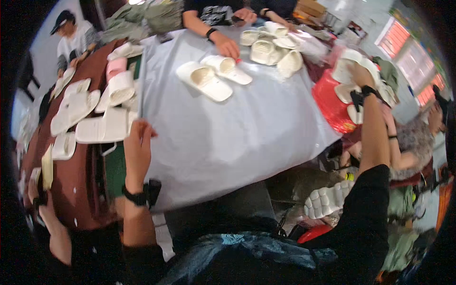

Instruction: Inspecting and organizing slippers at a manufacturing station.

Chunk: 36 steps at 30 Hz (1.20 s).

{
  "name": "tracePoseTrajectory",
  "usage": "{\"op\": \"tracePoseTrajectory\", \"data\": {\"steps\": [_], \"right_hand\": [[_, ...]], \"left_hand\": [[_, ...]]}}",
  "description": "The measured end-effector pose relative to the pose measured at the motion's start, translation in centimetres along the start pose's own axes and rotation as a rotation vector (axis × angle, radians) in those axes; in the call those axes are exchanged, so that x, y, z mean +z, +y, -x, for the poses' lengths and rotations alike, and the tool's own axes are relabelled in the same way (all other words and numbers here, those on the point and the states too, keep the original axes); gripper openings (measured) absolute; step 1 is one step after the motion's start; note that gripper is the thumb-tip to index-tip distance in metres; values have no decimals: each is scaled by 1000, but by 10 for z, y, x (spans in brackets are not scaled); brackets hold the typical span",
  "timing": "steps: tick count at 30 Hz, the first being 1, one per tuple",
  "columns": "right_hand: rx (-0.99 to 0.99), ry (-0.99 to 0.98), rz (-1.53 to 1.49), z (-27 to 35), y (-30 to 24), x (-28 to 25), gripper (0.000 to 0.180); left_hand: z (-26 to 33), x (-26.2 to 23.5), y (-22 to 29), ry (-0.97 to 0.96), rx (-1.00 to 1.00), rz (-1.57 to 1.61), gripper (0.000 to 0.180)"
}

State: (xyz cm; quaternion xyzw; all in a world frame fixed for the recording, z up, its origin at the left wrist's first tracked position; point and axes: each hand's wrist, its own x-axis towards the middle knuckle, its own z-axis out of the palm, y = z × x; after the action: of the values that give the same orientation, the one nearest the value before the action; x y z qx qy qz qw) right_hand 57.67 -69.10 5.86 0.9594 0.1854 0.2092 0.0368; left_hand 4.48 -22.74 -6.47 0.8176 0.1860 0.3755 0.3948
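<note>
Left hand (137, 142) pinches the pale sheet's (223, 137) edge over the counter; right hand (361, 76) grips a white slipper (349, 64) above the red bag (332, 104); tugging the sheet could probably slide the slipper pair (213, 76) beyond it.

Right hand (359, 76) fingers hidden among white slippers (349, 71) over red bag (330, 102); grip undetermined. Left hand (138, 145) fingertips motion-blurred at table (228, 137) edge.

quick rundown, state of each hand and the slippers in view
left hand: fingers on the grey sheet's left edge
right hand: reaching into the slippers in the red bag
pair of white slippers: lying on the sheet, soles down
</note>
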Motion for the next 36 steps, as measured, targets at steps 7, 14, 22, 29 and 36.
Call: {"op": "tracePoseTrajectory", "data": {"steps": [7,14,22,29,36], "right_hand": [[-237,-48,148,-29,93,100,29],[-530,454,117,11,27,31,31],[-1173,-1029,-632,263,-211,-74,36],[-1279,-1319,-235,347,-244,-12,41],[-560,-1516,-567,332,-214,47,46]], "left_hand": [[-55,-36,-11,200,79,-86,15],[-98,-52,14,392,306,240,14],[-15,-7,-23,-123,-107,56,15],[33,-13,-28,-549,38,-208,24],[41,-24,-19,-424,172,-251,28]]}}
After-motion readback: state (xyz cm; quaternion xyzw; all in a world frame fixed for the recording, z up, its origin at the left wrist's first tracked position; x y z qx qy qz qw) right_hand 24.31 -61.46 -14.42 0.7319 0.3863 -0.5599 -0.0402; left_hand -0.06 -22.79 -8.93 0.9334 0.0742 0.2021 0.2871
